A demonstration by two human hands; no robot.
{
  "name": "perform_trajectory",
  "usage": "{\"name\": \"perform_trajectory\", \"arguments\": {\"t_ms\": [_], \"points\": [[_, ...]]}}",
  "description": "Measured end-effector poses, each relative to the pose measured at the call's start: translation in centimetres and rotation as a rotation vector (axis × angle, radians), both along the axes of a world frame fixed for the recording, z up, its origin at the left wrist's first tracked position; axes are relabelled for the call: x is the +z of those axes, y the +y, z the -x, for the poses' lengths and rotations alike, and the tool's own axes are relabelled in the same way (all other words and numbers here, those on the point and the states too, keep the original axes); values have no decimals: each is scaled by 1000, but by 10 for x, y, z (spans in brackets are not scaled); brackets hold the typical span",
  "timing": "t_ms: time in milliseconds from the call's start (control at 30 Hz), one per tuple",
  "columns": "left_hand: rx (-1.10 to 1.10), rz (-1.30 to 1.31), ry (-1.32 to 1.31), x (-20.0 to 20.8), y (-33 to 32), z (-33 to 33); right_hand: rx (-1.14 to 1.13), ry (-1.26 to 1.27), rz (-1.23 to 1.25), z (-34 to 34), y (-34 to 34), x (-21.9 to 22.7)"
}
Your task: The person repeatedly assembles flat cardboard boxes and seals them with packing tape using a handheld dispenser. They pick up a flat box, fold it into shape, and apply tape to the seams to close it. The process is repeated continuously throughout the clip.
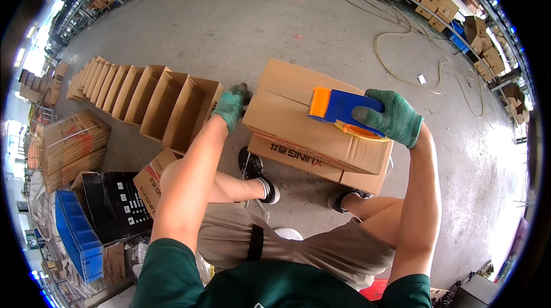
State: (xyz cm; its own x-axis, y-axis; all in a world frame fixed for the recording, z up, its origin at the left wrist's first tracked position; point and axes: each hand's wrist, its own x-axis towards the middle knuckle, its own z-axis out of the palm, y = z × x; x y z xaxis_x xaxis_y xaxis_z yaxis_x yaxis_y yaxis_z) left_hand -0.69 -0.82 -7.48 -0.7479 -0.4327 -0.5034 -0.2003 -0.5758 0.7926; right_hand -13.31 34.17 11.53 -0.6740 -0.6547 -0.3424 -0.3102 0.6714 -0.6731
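Note:
A closed cardboard box (281, 87) rests on another cardboard box (298, 162) in front of my legs. My right hand (396, 116), in a green knit glove, is wrapped round a blue and orange tape dispenser (344, 107). The dispenser lies over the upper box's top, with its orange end toward the left along the flap seam. My left hand (231, 107), gloved too, is at the box's left end. Its fingers are curled together beside the edge, and whatever they pinch is hidden.
A long row of open cardboard boxes (146, 96) stretches to the far left. Flattened cartons (74, 147), a black box (115, 205) and a blue bin (77, 236) stand at the left. A hose (384, 67) lies on the floor. Loaded shelves (430, 4) line the far right.

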Motion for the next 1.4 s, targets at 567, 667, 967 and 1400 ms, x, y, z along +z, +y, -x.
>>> {"name": "perform_trajectory", "arguments": {"t_ms": [567,667,967,1400], "points": [[-643,627,185,44,16,18,83,12,-100,16,18,19],[-635,786,141,61,20,16,62,37,-106,26,86,33],[-694,974,68,78,34,13,-114,81,-533,41,198,37],[-1073,2037,517,111,188,59,16,56,-459,6,117,-25]]}}
